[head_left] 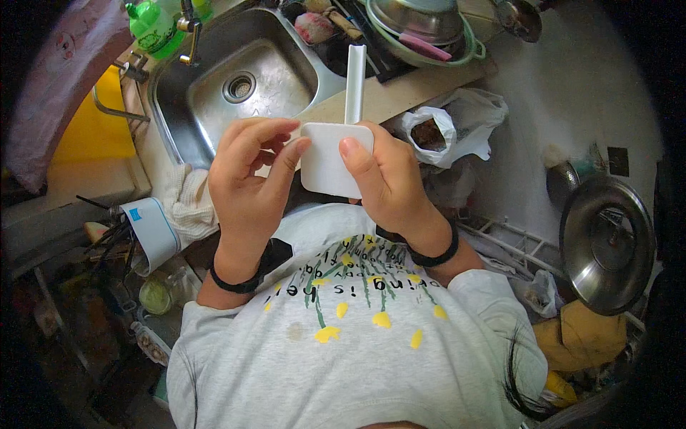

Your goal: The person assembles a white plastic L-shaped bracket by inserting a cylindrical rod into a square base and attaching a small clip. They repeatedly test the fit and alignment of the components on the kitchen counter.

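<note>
A white square plate with rounded corners (325, 168) is in front of my chest. A long white grooved bar (355, 82) sticks up behind it; whether the two are one piece I cannot tell. My right hand (389, 168) grips the plate's right side, thumb flat on its face and the other fingers behind, mostly hidden. My left hand (254, 161) is at the plate's left edge, with fingers bent and the thumb tip apart from the index finger. That thumb is very close to the edge or touching it. Nothing shows between the left fingers.
Ahead on the left is a steel sink (275, 89) with a faucet (189, 32) and a green bottle (153, 28). Steel bowls in a green basin (471, 50) stand behind right. A white plastic bag (471, 125) and a large pan lid (607, 243) are on the right.
</note>
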`<action>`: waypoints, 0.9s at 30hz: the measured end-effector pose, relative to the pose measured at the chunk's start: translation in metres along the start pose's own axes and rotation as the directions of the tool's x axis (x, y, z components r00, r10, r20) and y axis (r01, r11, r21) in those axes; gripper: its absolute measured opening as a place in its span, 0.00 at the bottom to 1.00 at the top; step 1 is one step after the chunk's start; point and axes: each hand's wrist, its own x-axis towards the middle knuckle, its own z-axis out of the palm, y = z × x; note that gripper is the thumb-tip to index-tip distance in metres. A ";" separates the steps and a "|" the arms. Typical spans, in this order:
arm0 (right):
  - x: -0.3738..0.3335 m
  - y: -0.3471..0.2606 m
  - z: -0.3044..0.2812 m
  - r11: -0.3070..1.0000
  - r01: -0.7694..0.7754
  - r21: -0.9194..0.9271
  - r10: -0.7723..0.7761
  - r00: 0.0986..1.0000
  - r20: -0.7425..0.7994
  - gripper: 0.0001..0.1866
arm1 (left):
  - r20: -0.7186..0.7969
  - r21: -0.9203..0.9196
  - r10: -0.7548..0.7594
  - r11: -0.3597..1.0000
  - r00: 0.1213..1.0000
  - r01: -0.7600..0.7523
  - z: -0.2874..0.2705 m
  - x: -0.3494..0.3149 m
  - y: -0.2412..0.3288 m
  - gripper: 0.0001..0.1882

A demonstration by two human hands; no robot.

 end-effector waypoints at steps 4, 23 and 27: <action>0.004 -0.002 0.004 0.989 0.059 -0.137 -0.055 0.998 0.035 0.14 | -0.018 0.024 0.021 0.999 1.000 -0.021 -0.005 0.002 -0.006 0.07; 0.013 0.002 -0.003 0.930 0.262 -0.259 -0.231 0.962 0.146 0.11 | -0.072 -0.007 -0.180 0.984 0.981 0.180 0.001 -0.005 0.001 0.07; 0.013 0.001 -0.005 0.931 0.269 -0.248 -0.238 0.960 0.150 0.10 | -0.107 -0.213 -0.247 0.952 0.963 0.221 0.004 -0.005 0.001 0.09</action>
